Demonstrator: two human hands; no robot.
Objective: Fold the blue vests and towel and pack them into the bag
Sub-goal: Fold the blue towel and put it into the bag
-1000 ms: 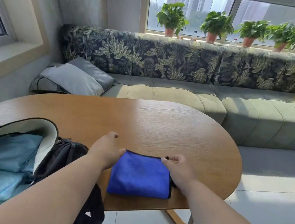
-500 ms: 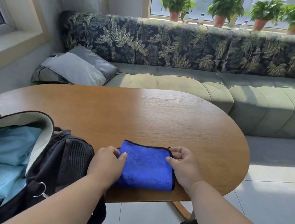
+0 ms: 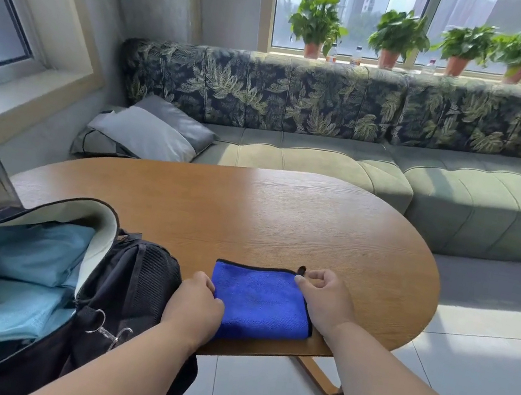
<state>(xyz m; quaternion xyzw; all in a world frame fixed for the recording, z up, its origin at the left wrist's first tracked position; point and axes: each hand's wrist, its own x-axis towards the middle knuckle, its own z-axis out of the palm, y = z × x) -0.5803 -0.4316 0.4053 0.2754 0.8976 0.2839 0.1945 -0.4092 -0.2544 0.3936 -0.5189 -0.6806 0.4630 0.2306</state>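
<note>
**Q:** Where does the job stand?

**A:** Vests look done. Pale blue folded fabric lies stacked inside my open black backpack, which sits at the near left edge of the oval wooden table. I take those layers for the vests, though I can't count them from here.

**Q:** And the towel?

**A:** The bright blue plush towel with black edging is folded into a compact rectangle, flat on the near edge of the table, just right of the bag. Not packed yet.

**Q:** Your hands?

**A:** My left hand curls over the towel's near-left corner, fingers bent onto the cloth. My right hand lies along the right edge, thumb and forefinger pinching the far-right corner beside the small black hanging loop.

**Q:** What remains?

**A:** By my reckoning, perhaps one more fold, then lift it left into the bag's mouth on top of the pale fabric. Whether the bag needs zipping, the task doesn't say.

**Q:** Risks?

**A:** The fold may spring open when lifted.
</note>
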